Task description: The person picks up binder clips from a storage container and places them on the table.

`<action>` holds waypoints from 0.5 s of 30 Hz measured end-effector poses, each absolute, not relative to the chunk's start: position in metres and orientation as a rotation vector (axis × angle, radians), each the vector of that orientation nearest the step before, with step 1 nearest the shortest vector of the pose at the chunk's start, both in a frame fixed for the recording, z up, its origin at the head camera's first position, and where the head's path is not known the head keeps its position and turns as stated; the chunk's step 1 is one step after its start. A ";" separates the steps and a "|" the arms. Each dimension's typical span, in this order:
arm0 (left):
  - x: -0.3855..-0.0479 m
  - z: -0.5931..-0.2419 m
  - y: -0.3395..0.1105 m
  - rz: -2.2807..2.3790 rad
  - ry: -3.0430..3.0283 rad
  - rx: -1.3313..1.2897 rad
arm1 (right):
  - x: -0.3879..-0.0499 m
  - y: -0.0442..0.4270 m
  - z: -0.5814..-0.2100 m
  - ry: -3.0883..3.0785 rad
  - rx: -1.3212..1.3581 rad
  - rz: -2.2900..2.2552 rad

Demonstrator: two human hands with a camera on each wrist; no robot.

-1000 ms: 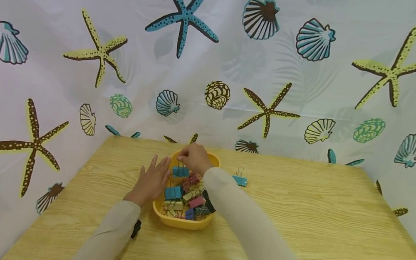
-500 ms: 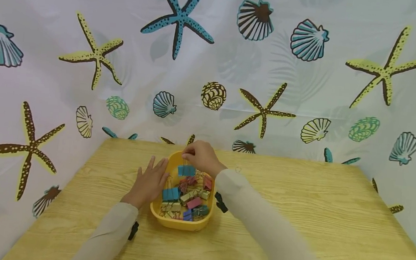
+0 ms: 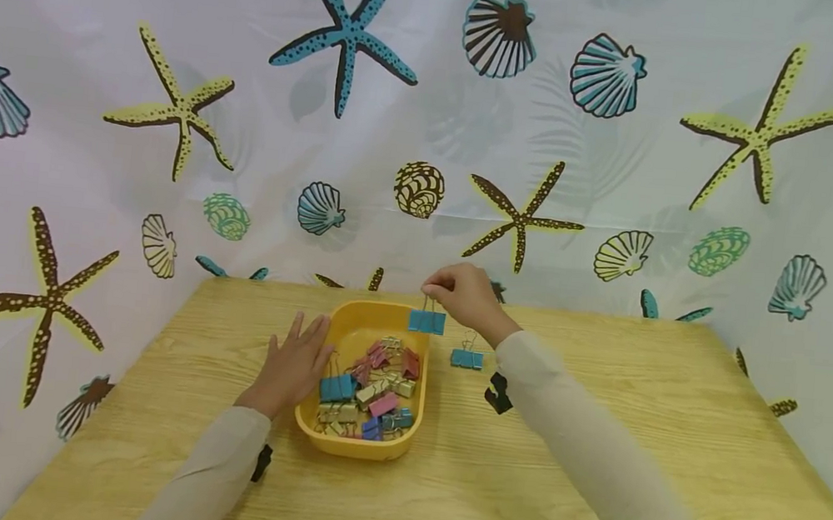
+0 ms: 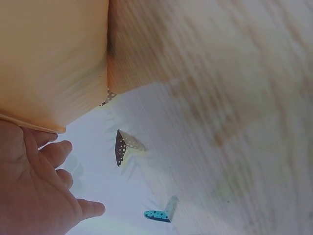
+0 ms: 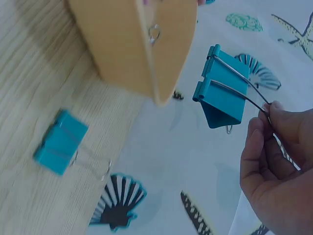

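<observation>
A blue binder clip (image 3: pixel 426 322) hangs from my right hand (image 3: pixel 467 297), whose thumb and fingertips pinch its wire handle. In the right wrist view this clip (image 5: pixel 226 88) dangles in the air, beside the yellow bin's wall (image 5: pixel 122 44). The yellow bin (image 3: pixel 361 449) holds several binder clips in blue, gold, pink and teal. My left hand (image 3: pixel 290 369) rests against the bin's left rim with its fingers straight. In the left wrist view the left hand (image 4: pixel 36 181) touches the bin's edge from outside. Another blue binder clip (image 3: pixel 467 359) lies on the table right of the bin.
The bin stands on a wood-grain table (image 3: pixel 580 443). A curtain (image 3: pixel 367 146) printed with starfish and shells hangs behind the table and along both sides. A black strap piece (image 3: pixel 499 393) shows at the right wrist, another (image 3: pixel 262 463) at the left.
My right hand has lifted the blue binder clip out of the bin and carried it right, over the bin's right rim. My left hand stays at the left rim.
</observation>
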State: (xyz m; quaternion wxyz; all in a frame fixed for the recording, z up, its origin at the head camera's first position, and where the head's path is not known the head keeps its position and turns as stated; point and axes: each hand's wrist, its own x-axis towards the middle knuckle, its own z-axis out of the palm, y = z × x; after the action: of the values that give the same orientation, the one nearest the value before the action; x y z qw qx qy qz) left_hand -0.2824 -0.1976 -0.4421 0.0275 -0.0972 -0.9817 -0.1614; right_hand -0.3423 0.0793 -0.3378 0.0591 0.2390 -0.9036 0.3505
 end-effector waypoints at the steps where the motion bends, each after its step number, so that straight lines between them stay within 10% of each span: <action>1: -0.283 -0.442 -0.197 -0.497 -3.031 -0.297 | -0.342 0.086 -0.338 -2.739 0.715 1.049; 15: -0.280 -0.439 -0.197 -0.484 -3.042 -0.286 | -0.353 0.168 -0.356 -2.829 0.651 0.943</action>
State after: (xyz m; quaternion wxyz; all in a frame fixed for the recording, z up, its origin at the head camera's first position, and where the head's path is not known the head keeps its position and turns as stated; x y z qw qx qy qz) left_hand -0.2797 -0.1971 -0.4395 0.0242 -0.0925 -0.9830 -0.1566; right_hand -0.3529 0.1683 -0.3556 0.0445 0.2130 -0.9260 0.3086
